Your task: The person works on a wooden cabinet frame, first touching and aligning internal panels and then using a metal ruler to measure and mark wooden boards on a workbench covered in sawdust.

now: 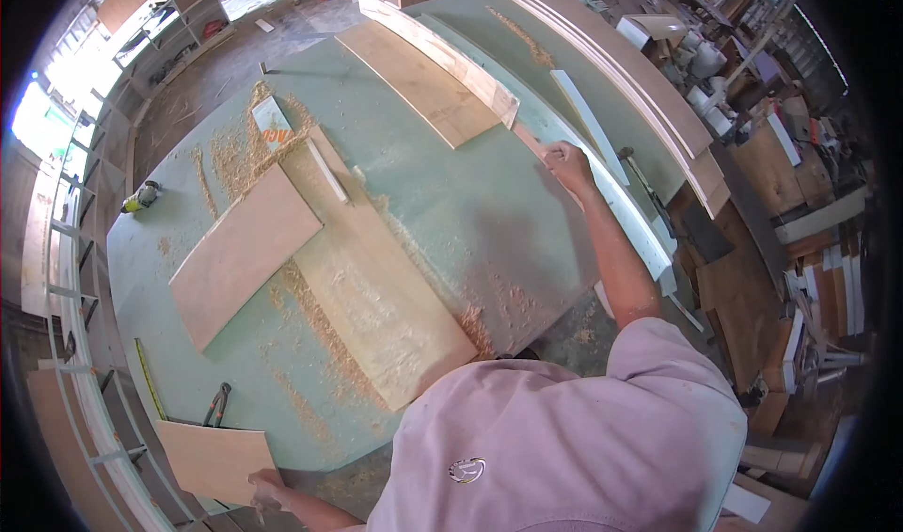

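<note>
At the lower left, my left hand (269, 491) is closed on the lower right corner of a small plywood panel (213, 459) that overlaps the table's edge. My right hand (570, 167) is closed on a thin reddish wooden strip (529, 139) at the table's right side. Beside that hand lies a long white-edged board (616, 207), and a pale narrow plank (442, 54) extends beyond it. Near my left hand, pincers (218, 404) and a yellow tape measure blade (149, 379) rest just above the panel.
Wood shavings litter the green tabletop (451, 217). A long plywood board (367, 292), a squarish panel (246, 254) and another plank (420, 82) lie on it. A green power tool (141, 197) sits by the left edge, a hammer (640, 174) at right. Stacked boards (621, 71) stand farther right.
</note>
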Demonstrator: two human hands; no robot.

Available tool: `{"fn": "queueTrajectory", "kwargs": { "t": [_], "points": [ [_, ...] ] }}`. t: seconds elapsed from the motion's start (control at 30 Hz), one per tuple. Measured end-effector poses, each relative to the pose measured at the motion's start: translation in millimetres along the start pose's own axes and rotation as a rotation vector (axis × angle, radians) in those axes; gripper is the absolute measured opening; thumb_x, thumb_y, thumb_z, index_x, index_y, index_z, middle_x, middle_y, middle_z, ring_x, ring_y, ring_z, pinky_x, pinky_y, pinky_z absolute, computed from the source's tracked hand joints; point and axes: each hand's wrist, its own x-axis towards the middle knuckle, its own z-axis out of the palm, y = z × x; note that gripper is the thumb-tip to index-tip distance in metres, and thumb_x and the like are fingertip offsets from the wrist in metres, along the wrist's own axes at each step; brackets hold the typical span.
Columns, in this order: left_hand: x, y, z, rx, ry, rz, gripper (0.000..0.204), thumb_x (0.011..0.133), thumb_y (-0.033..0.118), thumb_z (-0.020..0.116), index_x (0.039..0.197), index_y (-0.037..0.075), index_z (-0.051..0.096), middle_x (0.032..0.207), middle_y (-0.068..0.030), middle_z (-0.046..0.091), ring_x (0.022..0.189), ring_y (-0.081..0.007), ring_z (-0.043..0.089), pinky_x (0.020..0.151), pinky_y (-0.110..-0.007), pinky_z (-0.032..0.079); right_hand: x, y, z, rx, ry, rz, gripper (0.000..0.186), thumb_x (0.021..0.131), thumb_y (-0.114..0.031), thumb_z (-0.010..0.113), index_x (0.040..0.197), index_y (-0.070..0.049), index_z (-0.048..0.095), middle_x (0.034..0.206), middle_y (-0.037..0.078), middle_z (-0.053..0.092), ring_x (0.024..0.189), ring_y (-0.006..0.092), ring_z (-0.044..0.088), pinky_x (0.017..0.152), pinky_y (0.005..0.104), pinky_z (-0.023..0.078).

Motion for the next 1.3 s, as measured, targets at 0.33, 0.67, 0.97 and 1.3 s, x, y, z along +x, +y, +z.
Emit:
{"fn": "queueTrajectory", "kwargs": {
  "t": [0.33,0.67,0.97,1.3],
  "points": [
    [-441.5,131.2,-69.9,-0.810,0.069,1.273,0.032,0.088,0.023,0.070,0.107,-0.002,0.063,0.105,-0.0181,0.064,0.098,-0.0342,0.061,0.088,-0.042,0.049,144.0,34.1,29.8,-0.122,0.012,-0.287,0.075,0.073,-0.043,0.083,0.129,0.001,0.058,0.119,0.018,0.067,0.107,0.0302,0.066,0.091,0.0407,0.053],
    [-844.4,286.7,-123.1,-0.554,-0.819,1.659,0.048,0.084,0.035,0.074,0.115,-0.001,0.063,0.128,-0.0228,0.056,0.119,-0.0404,0.055,0.101,-0.047,0.045,178.9,44.1,67.7,-0.087,0.068,-0.300,0.041,0.081,-0.029,0.074,0.113,-0.004,0.064,0.110,0.018,0.066,0.104,0.0388,0.062,0.090,0.0482,0.049],
    [-932.4,406.3,-67.7,-0.194,-0.643,1.428,0.077,0.072,0.050,0.081,0.124,-0.001,0.056,0.136,-0.0250,0.049,0.126,-0.0418,0.049,0.108,-0.047,0.041,196.5,49.9,73.3,-0.072,0.093,-0.290,0.030,0.085,-0.026,0.069,0.105,-0.004,0.067,0.098,0.018,0.064,0.098,0.0398,0.061,0.088,0.0482,0.049],
    [-922.8,433.7,-43.0,-0.325,-0.825,1.317,0.063,0.054,0.038,0.095,0.097,0.003,0.065,0.117,-0.0177,0.052,0.113,-0.0332,0.056,0.099,-0.043,0.047,202.4,41.8,88.8,-0.172,0.022,-0.234,0.026,0.081,-0.018,0.068,0.106,-0.009,0.068,0.103,0.015,0.062,0.101,0.0343,0.061,0.091,0.0456,0.049]
  ]
}}
